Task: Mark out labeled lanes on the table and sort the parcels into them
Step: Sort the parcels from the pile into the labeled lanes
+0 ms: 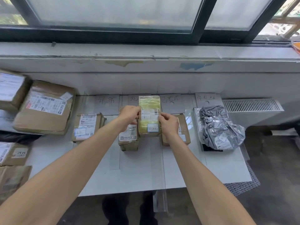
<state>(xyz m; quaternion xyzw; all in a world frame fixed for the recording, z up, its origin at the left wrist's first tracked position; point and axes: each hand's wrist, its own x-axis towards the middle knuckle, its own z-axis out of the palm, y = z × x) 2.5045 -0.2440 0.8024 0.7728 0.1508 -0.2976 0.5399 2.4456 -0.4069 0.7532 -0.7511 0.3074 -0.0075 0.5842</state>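
Observation:
A yellow-taped parcel (149, 116) with a white shipping label is held between both hands over the second lane of the white table (139, 172). My left hand (129, 116) grips its left edge and my right hand (168, 123) grips its right edge. Below it a small brown box (129, 140) lies in the same lane. Another brown box (88, 126) sits in the first lane and one (184, 129) in the third, partly behind my right hand. A crumpled grey plastic bag parcel (219, 127) fills the fourth lane. Handwritten paper labels (107, 103) head the lanes.
Large brown cartons (45, 108) are stacked at the left, with more boxes (13, 153) at the near left edge. A wall and window sill (146, 52) run behind the table. A white radiator grille (251, 105) stands at the right. Thin pencil lines divide the lanes.

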